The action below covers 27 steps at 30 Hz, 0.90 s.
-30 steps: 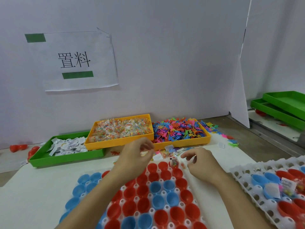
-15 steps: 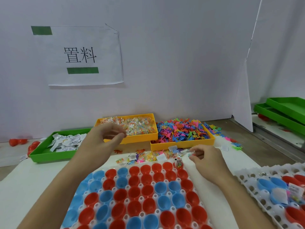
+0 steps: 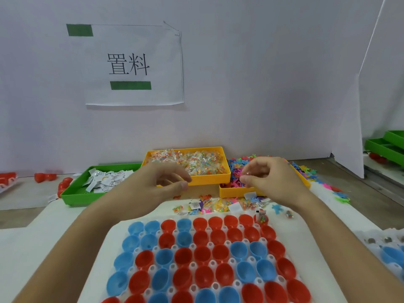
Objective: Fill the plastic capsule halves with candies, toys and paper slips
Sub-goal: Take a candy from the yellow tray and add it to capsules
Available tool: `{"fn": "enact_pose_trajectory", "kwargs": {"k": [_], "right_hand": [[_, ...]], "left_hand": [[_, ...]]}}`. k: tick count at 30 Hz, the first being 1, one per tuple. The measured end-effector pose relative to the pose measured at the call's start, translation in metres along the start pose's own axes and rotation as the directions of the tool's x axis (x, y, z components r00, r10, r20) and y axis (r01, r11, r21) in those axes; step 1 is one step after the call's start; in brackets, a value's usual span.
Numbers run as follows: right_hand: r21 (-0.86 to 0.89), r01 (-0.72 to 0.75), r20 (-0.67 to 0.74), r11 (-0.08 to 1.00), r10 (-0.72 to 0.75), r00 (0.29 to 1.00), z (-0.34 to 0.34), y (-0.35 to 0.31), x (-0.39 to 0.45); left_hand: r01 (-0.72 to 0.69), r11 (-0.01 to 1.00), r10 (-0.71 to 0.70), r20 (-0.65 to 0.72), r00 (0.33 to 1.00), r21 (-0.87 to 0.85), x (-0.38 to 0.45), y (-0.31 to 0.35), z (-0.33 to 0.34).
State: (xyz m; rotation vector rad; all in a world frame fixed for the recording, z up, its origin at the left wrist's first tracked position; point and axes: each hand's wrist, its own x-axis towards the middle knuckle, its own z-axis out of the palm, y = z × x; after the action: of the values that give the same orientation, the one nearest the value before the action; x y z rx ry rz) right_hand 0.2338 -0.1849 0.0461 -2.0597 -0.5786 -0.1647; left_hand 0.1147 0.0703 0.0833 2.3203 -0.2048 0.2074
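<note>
My left hand (image 3: 153, 184) is up in the middle of the frame, fingers curled, and I cannot tell if it holds anything. My right hand (image 3: 271, 180) pinches something tiny; I cannot tell what. The red and blue capsule halves (image 3: 203, 259) sit in a white tray (image 3: 113, 241) at the bottom. Behind my hands are the candies (image 3: 196, 162), the toys (image 3: 234, 171) and, further left, the paper slips (image 3: 105, 180).

Red and blue capsule halves (image 3: 202, 252) (green tray (image 3: 76, 191)).
</note>
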Motion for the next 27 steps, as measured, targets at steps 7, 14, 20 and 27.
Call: {"fn": "enact_pose_trajectory", "kwargs": {"k": [7, 14, 20, 27], "right_hand": [[0.057, 0.089, 0.22, 0.994, -0.099, 0.97, 0.017, -0.026, 0.003], [0.224, 0.137, 0.274, 0.965, -0.197, 0.942, 0.027, -0.055, 0.0], [0.249, 0.111, 0.34, 0.962, -0.194, 0.92, 0.026, -0.05, 0.004], [0.086, 0.09, 0.293, 0.992, -0.111, 0.95, 0.018, -0.033, 0.013]], "left_hand": [[0.007, 0.997, 0.0, 0.099, 0.995, -0.071, 0.007, -0.001, 0.025], [-0.027, 0.99, 0.011, -0.12, 0.993, -0.137, 0.012, 0.002, 0.047], [-0.019, 0.994, 0.003, -0.148, 0.989, -0.107, 0.014, -0.004, 0.046], [0.031, 0.999, -0.035, -0.139, 0.99, -0.033, 0.014, -0.008, 0.043]]}}
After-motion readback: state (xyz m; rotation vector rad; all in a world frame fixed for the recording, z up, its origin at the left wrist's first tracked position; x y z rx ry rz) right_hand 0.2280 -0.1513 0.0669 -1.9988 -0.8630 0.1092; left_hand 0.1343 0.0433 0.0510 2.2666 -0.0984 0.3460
